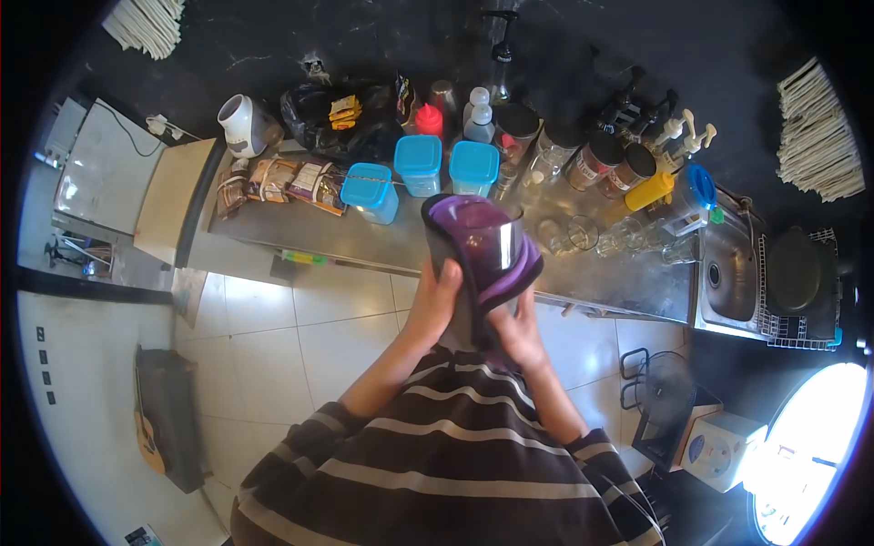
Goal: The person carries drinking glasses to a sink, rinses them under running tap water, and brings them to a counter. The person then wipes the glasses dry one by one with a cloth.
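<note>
Close to my chest I hold a clear drinking glass (492,244) with a purple, dark-edged cloth (526,266) wrapped around it. The glass is tilted, and the purple shows through its wall. My left hand (435,305) closes on the cloth from the left, thumb against its dark side. From below right, my right hand (521,335) grips the cloth's lower part, with some fingers hidden behind it. How far the cloth reaches inside the glass I cannot tell.
Ahead runs a metal counter (628,289) with blue-lidded containers (370,187), several clear glasses (583,232), jars (596,159), a yellow bottle (649,191) and snack packets (317,187). A sink (731,282) and dish rack (801,332) stand right. A fan (667,382) is on the right.
</note>
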The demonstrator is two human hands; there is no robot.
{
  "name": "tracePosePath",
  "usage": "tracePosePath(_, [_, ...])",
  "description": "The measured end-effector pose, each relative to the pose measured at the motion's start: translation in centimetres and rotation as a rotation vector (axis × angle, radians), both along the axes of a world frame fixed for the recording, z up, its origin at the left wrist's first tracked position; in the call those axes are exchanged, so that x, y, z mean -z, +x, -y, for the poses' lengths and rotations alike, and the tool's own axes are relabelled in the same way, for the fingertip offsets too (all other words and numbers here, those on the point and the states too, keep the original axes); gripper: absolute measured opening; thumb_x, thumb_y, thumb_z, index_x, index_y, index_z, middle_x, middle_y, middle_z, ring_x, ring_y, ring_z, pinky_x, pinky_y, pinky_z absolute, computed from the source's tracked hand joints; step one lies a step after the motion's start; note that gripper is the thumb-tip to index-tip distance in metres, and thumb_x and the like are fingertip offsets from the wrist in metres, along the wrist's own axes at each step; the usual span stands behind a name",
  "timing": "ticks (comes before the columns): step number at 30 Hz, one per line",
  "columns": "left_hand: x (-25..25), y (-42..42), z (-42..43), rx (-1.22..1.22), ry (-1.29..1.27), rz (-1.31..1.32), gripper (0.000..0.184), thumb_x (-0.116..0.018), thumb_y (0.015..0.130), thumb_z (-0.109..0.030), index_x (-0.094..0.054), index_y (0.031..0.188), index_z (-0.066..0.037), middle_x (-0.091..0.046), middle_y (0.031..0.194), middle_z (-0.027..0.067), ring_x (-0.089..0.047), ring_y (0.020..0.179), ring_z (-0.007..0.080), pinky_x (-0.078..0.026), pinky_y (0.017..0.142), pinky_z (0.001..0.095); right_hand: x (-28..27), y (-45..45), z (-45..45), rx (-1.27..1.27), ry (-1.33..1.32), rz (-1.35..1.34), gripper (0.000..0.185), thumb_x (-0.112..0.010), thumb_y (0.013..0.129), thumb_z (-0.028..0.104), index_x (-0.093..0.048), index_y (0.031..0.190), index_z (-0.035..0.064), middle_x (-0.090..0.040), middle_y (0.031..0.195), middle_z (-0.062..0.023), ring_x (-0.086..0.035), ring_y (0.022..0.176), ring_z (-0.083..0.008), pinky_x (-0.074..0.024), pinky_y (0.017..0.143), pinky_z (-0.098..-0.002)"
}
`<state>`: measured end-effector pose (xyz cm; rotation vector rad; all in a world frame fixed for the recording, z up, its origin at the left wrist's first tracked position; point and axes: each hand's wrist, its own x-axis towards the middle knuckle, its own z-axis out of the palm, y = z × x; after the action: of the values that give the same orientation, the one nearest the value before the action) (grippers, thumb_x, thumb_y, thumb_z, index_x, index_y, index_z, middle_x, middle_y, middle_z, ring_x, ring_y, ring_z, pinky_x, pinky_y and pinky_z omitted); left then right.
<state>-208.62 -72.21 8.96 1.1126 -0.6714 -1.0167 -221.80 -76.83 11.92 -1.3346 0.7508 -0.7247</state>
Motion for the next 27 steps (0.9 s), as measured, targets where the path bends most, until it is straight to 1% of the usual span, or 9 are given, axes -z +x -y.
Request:
tracePosePath(4, [-2.5,0.9,0.0,-0.094,0.149,-0.088,0.062,-0.054,0.087,-0.045,-0.037,0.127,-0.001,-0.050,0.119,0.0098,-0.050,0.107,0.0189,-0.040,0.091,0.0311,1.7,-0.5,-2.0,-0.014,-0.068,-0.051,0.077,-0.064,0.074,0.014,-0.022,0.136,-0.0023,-0.039,0.131,-0.0146,-0.036,0.124,-0.0232,-0.0241,0.105,-0.0336])
tracePosePath(8, [-2.7,1.8,0.7,0.185,0.114,-0.440,0.045,-0.055,0.087,-0.040,-0.052,0.116,-0.005,-0.061,0.106,0.0067,-0.058,0.095,0.0174,-0.047,0.083,0.0329,1.9,-1.3,-2.3,-0.031,-0.137,-0.144,0.079,-0.069,0.069,0.016,-0.026,0.133,-0.0024,-0.043,0.127,-0.0168,-0.041,0.120,-0.0255,-0.0298,0.102,-0.0345])
tracePosePath(10, [-3.1,0.4,0.6,0.189,-0.073,-0.903,0.045,-0.047,0.090,-0.044,-0.055,0.112,-0.006,-0.062,0.103,0.0058,-0.059,0.092,0.0172,-0.048,0.082,0.0333,1.2,-1.2,-1.5,-0.037,-0.216,-0.174,0.081,-0.070,0.068,0.017,-0.027,0.133,-0.0025,-0.044,0.126,-0.0176,-0.043,0.119,-0.0263,-0.0314,0.101,-0.0349])
tracePosePath(11, [-2.6,-1.6,0.5,-0.166,-0.082,-0.525,0.051,-0.039,0.092,-0.046,-0.049,0.121,-0.004,-0.057,0.114,0.0077,-0.054,0.103,0.0179,-0.043,0.090,0.0335,0.7,-1.1,-0.9,0.006,-0.292,-0.122,0.081,-0.070,0.067,0.018,-0.027,0.133,-0.0025,-0.044,0.126,-0.0182,-0.044,0.118,-0.0268,-0.0326,0.100,-0.0354])
tracePosePath(14, [0.3,-4.9,-1.0,-0.294,-0.055,0.018,0.050,-0.038,0.095,-0.040,-0.041,0.127,-0.002,-0.048,0.122,0.0067,-0.045,0.112,0.0180,-0.035,0.097,0.0334,-1.2,-0.7,-0.3,0.140,-0.232,-0.088,0.082,-0.070,0.068,0.020,-0.025,0.133,-0.0026,-0.044,0.125,-0.0190,-0.045,0.117,-0.0282,-0.0333,0.100,-0.0370])
tracePosePath(20, [-4.6,-0.8,0.6,-0.078,0.031,-0.083,0.042,-0.040,0.096,-0.031,-0.040,0.126,-0.001,-0.048,0.114,0.0101,-0.044,0.110,0.0199,-0.035,0.094,0.0336,-1.2,-0.5,-1.5,0.102,-0.342,-0.094,0.078,-0.067,0.070,0.014,-0.026,0.133,-0.0047,-0.042,0.126,-0.0178,-0.041,0.118,-0.0263,-0.0302,0.101,-0.0358])
tracePosePath(21, [0.0,0.9,0.6,-0.145,-0.099,0.575,0.038,-0.038,0.097,-0.028,-0.042,0.124,-0.001,-0.049,0.109,0.0097,-0.045,0.106,0.0203,-0.035,0.093,0.0342,-1.3,-0.6,-1.8,0.073,-0.310,-0.092,0.078,-0.067,0.069,0.014,-0.026,0.133,-0.0048,-0.042,0.126,-0.0179,-0.041,0.119,-0.0263,-0.0298,0.101,-0.0359])
tracePosePath(24, [-1.8,-0.3,0.8,-0.159,-0.011,-0.045,0.052,-0.043,0.093,-0.033,-0.035,0.130,0.002,-0.045,0.120,0.0136,-0.041,0.114,0.0245,-0.031,0.098,0.0346,-1.3,-0.8,-1.5,0.036,-0.290,-0.085,0.076,-0.066,0.070,0.013,-0.027,0.132,-0.0039,-0.041,0.126,-0.0176,-0.040,0.119,-0.0263,-0.0300,0.101,-0.0357])
tracePosePath(27, [-0.7,-3.9,-0.8,-0.124,-0.147,0.302,0.062,-0.038,0.096,-0.032,-0.012,0.140,0.003,-0.029,0.138,0.0154,-0.030,0.127,0.0243,-0.022,0.105,0.0330,-1.9,-0.5,-0.4,0.150,-0.202,-0.027,0.072,-0.061,0.073,0.012,-0.025,0.134,-0.0018,-0.039,0.127,-0.0155,-0.038,0.119,-0.0240,-0.0299,0.101,-0.0345])
